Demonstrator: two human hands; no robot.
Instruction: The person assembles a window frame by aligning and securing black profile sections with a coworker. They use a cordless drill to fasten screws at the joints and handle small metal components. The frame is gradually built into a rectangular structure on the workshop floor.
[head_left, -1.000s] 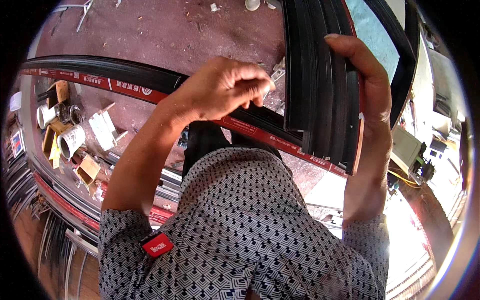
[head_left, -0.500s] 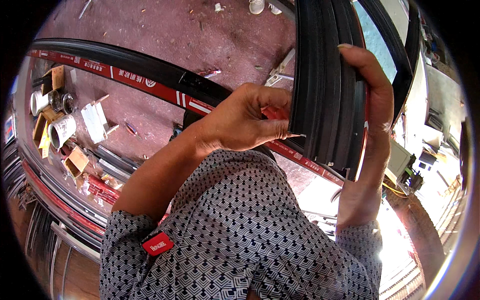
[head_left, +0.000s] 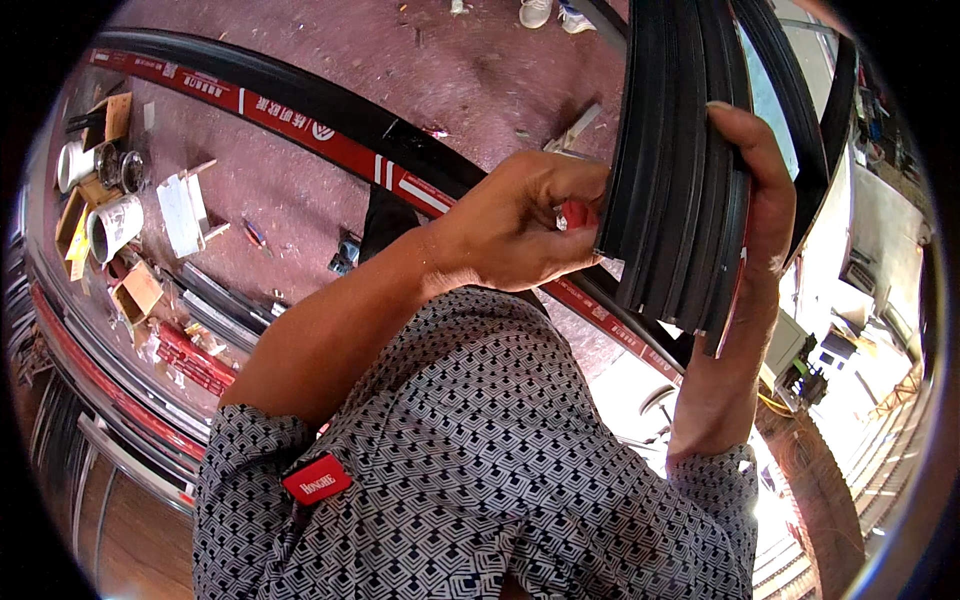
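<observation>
Two bare hands meet at one black ribbed profile (head_left: 675, 180), which stands up the view just right of centre. The left hand (head_left: 520, 222) is curled nearly closed, thumb and bent fingers brought together at the profile's left edge; a small red piece (head_left: 576, 214) shows in the hollow of that hand, though I cannot tell whether it is gripped or merely lies behind. The right hand (head_left: 760, 190) is partly open, bent around the opposite edge, thumb laid on the ribbed face and the other fingers hidden, holding the profile from that side. So the profile lies between the hands, its lower end reaching below the left hand, in front of the right forearm. A long black-and-red bar (head_left: 300, 95) runs slantwise behind the left hand, above the reddish floor (head_left: 330, 40)
</observation>
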